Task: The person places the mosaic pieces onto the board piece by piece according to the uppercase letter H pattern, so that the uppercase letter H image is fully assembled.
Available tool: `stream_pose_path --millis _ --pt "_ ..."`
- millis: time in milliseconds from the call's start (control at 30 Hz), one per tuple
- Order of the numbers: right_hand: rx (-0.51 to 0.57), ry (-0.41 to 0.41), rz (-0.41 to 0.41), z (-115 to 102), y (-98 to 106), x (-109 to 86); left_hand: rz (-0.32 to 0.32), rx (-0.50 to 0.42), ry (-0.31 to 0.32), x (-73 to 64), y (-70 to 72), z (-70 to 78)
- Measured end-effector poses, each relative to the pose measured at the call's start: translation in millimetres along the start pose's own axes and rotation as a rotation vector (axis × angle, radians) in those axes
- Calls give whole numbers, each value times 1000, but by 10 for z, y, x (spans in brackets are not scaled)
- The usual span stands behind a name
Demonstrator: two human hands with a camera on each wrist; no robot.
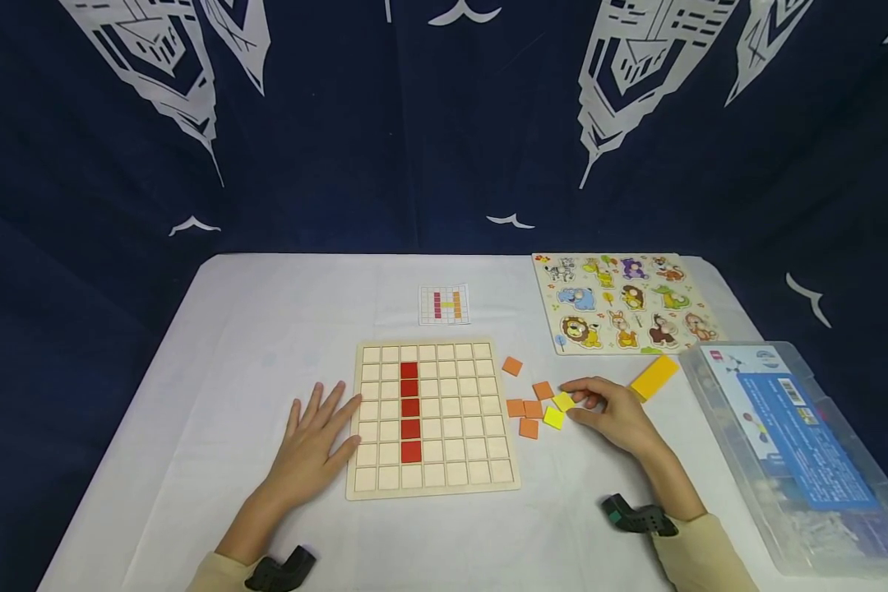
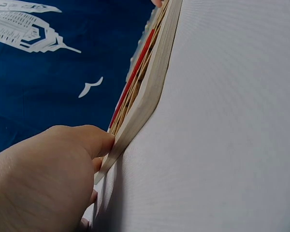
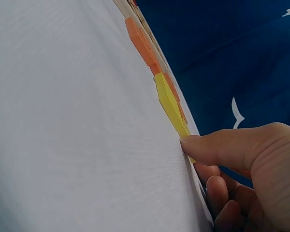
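A wooden grid board (image 1: 459, 481) lies on the table with a column of several red square tiles (image 1: 410, 407) in its third column from the left. My left hand (image 1: 307, 452) is spread flat beside the board, its thumb and index fingertip right at the left edge; the left wrist view has the thumb against the rim. To the board's right, my right hand (image 1: 617, 415) pinches a yellow tile (image 1: 563, 401) between thumb and fingers, the other fingers curled under. Another yellow tile (image 1: 553, 418) and several orange tiles (image 1: 533, 409) lie loose close by.
A small pattern card (image 1: 444, 305) sits behind the board. At the back right are an animal puzzle board (image 1: 614, 300) and a yellow-orange block (image 1: 654, 377). A clear plastic case (image 1: 807, 460) with a blue label occupies the right side. A dark patterned cloth (image 1: 414, 148) hangs behind the table.
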State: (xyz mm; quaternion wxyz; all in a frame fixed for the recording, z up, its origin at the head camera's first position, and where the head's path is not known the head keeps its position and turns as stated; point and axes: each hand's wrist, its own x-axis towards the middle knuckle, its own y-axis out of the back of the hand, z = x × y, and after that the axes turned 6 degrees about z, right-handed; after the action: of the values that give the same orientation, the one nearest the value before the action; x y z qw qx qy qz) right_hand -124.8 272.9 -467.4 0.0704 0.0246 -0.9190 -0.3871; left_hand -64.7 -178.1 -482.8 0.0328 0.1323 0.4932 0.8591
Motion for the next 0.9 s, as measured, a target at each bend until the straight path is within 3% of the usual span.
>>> stream_pose_path --millis 600,900 --pt "-1 2 -3 -6 19 24 1 15 -3 -7 12 -23" --pt "-1 19 93 -59 70 12 10 9 -11 -8 -5 -31"
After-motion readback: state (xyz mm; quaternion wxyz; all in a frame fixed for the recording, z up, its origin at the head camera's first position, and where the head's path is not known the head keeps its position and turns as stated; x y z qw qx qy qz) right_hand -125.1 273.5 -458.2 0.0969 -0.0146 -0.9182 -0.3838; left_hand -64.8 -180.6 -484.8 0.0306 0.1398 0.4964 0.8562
